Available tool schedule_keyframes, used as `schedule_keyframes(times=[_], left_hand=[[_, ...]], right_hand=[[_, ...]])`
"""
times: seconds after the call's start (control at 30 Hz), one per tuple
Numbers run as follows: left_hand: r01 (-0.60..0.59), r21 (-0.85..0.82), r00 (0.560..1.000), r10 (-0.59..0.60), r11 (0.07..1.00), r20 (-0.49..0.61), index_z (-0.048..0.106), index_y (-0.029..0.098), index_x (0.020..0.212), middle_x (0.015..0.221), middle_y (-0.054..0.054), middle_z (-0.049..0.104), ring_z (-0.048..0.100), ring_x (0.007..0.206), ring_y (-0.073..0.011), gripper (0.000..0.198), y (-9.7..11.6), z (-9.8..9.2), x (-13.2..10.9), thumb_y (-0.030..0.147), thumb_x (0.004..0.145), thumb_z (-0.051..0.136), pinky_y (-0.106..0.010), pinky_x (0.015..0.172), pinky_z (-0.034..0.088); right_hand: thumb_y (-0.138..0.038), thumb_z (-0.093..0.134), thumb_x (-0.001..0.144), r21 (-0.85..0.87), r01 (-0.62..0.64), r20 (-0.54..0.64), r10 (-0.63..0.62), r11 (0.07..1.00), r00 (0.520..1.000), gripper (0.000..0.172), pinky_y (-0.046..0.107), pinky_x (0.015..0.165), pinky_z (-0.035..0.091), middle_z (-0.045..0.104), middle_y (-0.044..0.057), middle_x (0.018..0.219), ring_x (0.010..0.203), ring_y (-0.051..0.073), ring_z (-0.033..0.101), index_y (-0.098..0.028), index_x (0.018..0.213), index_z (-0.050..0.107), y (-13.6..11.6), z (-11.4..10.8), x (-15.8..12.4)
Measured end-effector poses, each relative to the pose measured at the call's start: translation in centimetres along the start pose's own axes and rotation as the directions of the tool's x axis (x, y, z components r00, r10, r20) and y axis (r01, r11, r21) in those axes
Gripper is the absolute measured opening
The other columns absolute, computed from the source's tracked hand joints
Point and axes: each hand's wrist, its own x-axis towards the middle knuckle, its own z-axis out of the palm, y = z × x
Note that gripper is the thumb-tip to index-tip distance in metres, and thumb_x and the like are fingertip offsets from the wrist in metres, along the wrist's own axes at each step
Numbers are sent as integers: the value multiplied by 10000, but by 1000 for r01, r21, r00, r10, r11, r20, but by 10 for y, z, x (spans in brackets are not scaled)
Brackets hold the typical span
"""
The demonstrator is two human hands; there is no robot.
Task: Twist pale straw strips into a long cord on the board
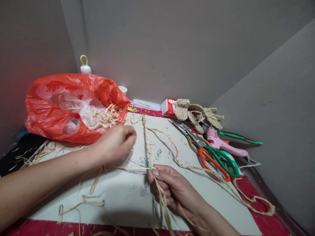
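Head view, only view.

- Right hand (173, 188): low centre, palm turned up. Thumb and fingers (154, 171) are pressed together, pinching the near end of the braided cord (147, 144). Loose strands (162, 206) hang from the pinch point, across the palm and toward the near edge.
- Braided cord: lies on the white surface (123, 193), running straight away from the right hand toward the far edge. A second length curves off to the right, passes under the scissors and ends in a loop at the near right corner.
- Left hand (115, 144): just left of the cord, knuckles up, fingers curled in against the thumb. A thin pale strand (133, 168) runs from the pinch point leftward beneath this hand. Cannot tell whether the fingers grip it.
- Red plastic bag (49, 121): far left, open, with raffia spilling from its mouth, just behind the left hand.
- Right of the cord: orange-handled scissors (213, 165) and green-handled scissors (225, 160), overlapping. The pink glue gun (221, 142) lies just behind them.
- Small woven pieces (197, 113) are piled at the far edge, beside a red-and-white box (168, 106).
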Motion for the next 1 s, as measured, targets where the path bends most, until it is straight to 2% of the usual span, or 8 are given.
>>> schedule_keyframes(times=[0.1, 0.17, 0.2, 0.37, 0.6, 0.83, 0.93, 1.0], left_hand=[[113, -299, 965, -32, 947, 261, 594, 142, 787, 701, -12, 573, 482, 638, -123, 254, 6, 28, -12, 317, 829, 414, -232, 610, 354], [291, -443, 887, -66, 848, 456, 570, 134, 754, 629, 3, 536, 449, 555, -105, 293, 7, 44, -18, 329, 848, 373, -223, 555, 344], [335, -477, 867, -68, 812, 493, 561, 134, 733, 593, 17, 507, 420, 521, -94, 293, 6, 49, -20, 327, 848, 373, -217, 534, 331], [261, -507, 908, -30, 821, 418, 581, 132, 683, 598, 26, 518, 414, 561, -84, 254, 3, 56, -20, 269, 830, 427, -193, 594, 344], [213, -427, 878, 20, 879, 478, 619, 131, 711, 606, 24, 545, 398, 541, -77, 245, 0, 44, -14, 255, 835, 447, -184, 563, 332], [375, -555, 795, 50, 742, 605, 598, 122, 640, 511, 33, 475, 354, 478, -63, 232, -2, 44, -9, 225, 798, 463, -184, 506, 301], [461, -558, 768, 4, 690, 640, 586, 125, 625, 442, 53, 406, 338, 442, -64, 217, 1, 45, -9, 225, 778, 469, -191, 477, 282], [494, -558, 765, -29, 666, 643, 575, 124, 616, 464, 41, 442, 388, 469, -67, 204, 1, 47, -10, 229, 762, 480, -190, 493, 300]], right_hand=[[-330, 636, 789, -5, 4, 12, -4, 1000, 1000, 218, 150, 338, 87, 232, -119, 456, 370, 12, 117, -132, 722, 575, 0, 1, 0], [-353, 637, 788, -15, 7, 25, -7, 1000, 1000, 239, 153, 340, 79, 213, -124, 453, 373, 14, 99, -138, 718, 561, -1, 3, 0], [-366, 643, 781, -24, 4, 27, -4, 1000, 1000, 253, 153, 341, 74, 207, -126, 453, 375, 14, 93, -140, 713, 553, -2, 4, 0], [-413, 656, 759, -98, -26, 23, 29, 995, 999, 295, 157, 352, 71, 217, -124, 459, 385, 18, 101, -149, 706, 537, -5, 6, -2], [-470, 620, 776, -291, -21, 0, 22, 956, 1000, 324, 164, 357, 121, 284, -110, 447, 380, 33, 155, -159, 725, 542, -6, -1, -2], [-490, 541, 832, -499, 68, 14, -70, 864, 997, 341, 193, 376, 136, 295, -96, 435, 382, 58, 193, -164, 737, 575, -8, -1, -3], [-452, 530, 846, -578, 148, 32, -159, 802, 987, 325, 195, 450, 242, 426, -46, 554, 477, 75, 301, -160, 719, 595, -9, 2, -4], [-413, 512, 861, -630, 189, 48, -205, 753, 978, 302, 206, 537, 310, 491, -18, 651, 566, 94, 367, -163, 708, 587, -9, 5, -5]])
